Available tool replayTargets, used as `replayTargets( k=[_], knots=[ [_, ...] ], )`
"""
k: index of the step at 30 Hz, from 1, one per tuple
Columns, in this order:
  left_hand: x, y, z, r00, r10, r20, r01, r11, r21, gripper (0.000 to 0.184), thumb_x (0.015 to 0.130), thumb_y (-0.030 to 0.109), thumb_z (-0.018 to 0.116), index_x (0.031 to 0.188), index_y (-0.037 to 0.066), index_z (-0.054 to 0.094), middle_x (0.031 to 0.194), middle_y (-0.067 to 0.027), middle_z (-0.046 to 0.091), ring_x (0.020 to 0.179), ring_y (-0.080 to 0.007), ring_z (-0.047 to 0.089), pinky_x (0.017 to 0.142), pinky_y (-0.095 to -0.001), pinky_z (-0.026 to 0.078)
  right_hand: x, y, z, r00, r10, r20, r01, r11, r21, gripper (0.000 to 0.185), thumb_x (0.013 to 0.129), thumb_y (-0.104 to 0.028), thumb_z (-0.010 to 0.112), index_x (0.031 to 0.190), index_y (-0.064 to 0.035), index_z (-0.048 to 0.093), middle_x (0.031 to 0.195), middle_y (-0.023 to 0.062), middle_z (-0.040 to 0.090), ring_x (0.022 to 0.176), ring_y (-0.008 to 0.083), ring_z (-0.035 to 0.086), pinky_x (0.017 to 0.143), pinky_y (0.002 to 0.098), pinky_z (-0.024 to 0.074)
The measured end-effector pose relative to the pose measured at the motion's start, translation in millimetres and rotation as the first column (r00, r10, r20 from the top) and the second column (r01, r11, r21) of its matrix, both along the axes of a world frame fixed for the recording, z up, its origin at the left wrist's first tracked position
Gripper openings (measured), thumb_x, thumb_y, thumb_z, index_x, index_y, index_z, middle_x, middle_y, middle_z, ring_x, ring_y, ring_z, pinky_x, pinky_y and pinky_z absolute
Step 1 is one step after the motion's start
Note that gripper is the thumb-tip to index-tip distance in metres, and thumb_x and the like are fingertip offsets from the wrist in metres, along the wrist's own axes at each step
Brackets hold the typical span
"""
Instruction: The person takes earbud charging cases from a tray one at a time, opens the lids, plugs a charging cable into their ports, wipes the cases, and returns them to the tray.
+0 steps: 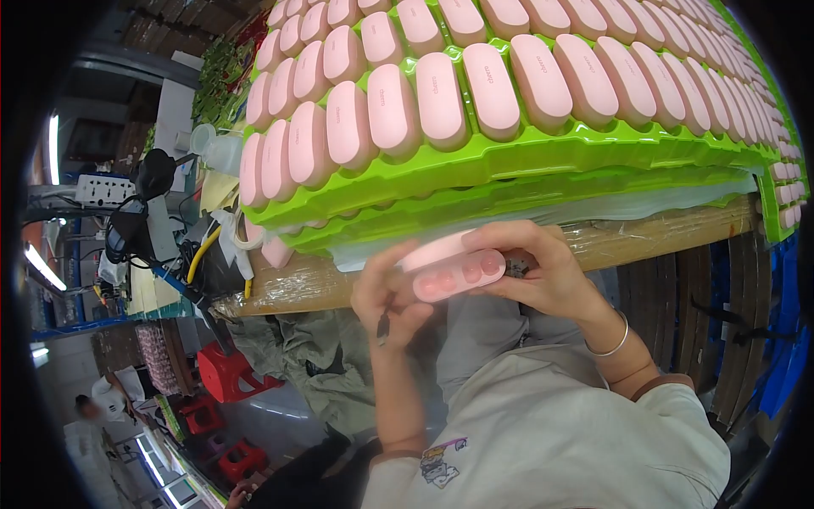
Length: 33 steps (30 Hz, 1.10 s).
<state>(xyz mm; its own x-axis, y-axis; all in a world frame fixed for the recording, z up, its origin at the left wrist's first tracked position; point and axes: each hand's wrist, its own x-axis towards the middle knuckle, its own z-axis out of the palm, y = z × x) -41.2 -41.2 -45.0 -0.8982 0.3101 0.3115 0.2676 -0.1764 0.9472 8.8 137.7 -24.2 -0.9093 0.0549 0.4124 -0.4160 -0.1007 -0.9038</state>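
Note:
Both hands hold a pink oblong case (460,276) just in front of the table edge. Its face toward me has several rounded, glossy pink shapes. My left hand (381,293) grips the case's left end, its fingers bent around it. A small dark piece like a cable plug (383,327) shows at that hand's lower fingers. My right hand (543,267), with a bangle on the wrist, pinches the right end between thumb and fingers. Beyond the hands, many similar pink cases (441,100) stand in rows in a bright green tray (509,161).
Another green tray layer (543,191) lies beneath the first, on a plastic-wrapped table edge (297,284). To the left are a power strip (106,192), cables and a yellow cord (202,253). Red stools (229,373) stand on the floor; other people are at the lower left.

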Motion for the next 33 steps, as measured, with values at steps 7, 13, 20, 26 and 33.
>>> replayTargets(
  k=[7,13,20,26,33],
  knots=[
    [0.8,-1.7,2.6,0.996,0.046,-0.079,-0.052,0.995,-0.085,0.05,0.068,0.04,0.066,0.093,-0.002,0.056,0.071,-0.0025,0.059,0.061,-0.0057,0.052,0.054,-0.016,0.038,0.3,-0.7,6.8,0.98,0.073,0.187,-0.06,0.996,-0.072,0.057,0.069,-0.003,0.066,0.12,-0.0089,0.04,0.095,0.012,0.06,0.088,0.0197,0.06,0.076,0.031,0.0487],
    [-3.6,-1.8,5.6,0.998,0.06,0.032,-0.055,0.988,-0.141,0.05,0.079,0.041,0.054,0.098,-0.005,0.048,0.083,-0.0094,0.058,0.071,-0.0117,0.055,0.067,-0.0199,0.041,-0.9,2.3,7.4,0.976,0.141,0.167,-0.152,0.987,0.054,0.063,0.069,-0.001,0.066,0.123,-0.0096,0.035,0.095,0.0139,0.06,0.088,0.0207,0.06,0.076,0.0322,0.0491],
    [2.7,-2.4,0.8,0.991,-0.13,0.039,0.127,0.989,0.071,0.067,0.051,0.012,0.082,0.108,-0.003,0.05,0.076,-0.0052,0.059,0.075,-0.0114,0.057,0.064,-0.0222,0.046,-1.7,1.8,6.4,0.953,0.087,0.289,-0.065,0.994,-0.085,0.065,0.069,-0.007,0.068,0.123,-0.0083,0.034,0.088,0.0141,0.062,0.083,0.0199,0.061,0.074,0.0313,0.0499],
    [4.6,-1.7,2.5,0.995,-0.065,0.08,0.071,0.995,-0.066,0.065,0.052,0.01,0.081,0.109,-0.001,0.05,0.089,-0.0106,0.06,0.083,-0.0165,0.058,0.074,-0.0288,0.048,-1.2,3.4,4.1,0.954,0.113,0.277,-0.085,0.99,-0.108,0.059,0.072,-0.008,0.064,0.123,-0.0075,0.034,0.085,0.0139,0.063,0.08,0.02,0.062,0.072,0.0302,0.0498],
    [2.4,-3.1,5.1,0.997,-0.061,0.038,0.065,0.99,-0.127,0.063,0.055,0.013,0.08,0.108,-0.002,0.051,0.092,-0.0131,0.06,0.084,-0.0157,0.058,0.073,-0.0272,0.047,-0.9,6.9,5.6,0.914,0.242,0.325,-0.184,0.963,-0.197,0.062,0.072,-0.003,0.064,0.124,-0.0005,0.031,0.101,0.0099,0.055,0.089,0.016,0.057,0.075,0.0282,0.0482]
  ],
)
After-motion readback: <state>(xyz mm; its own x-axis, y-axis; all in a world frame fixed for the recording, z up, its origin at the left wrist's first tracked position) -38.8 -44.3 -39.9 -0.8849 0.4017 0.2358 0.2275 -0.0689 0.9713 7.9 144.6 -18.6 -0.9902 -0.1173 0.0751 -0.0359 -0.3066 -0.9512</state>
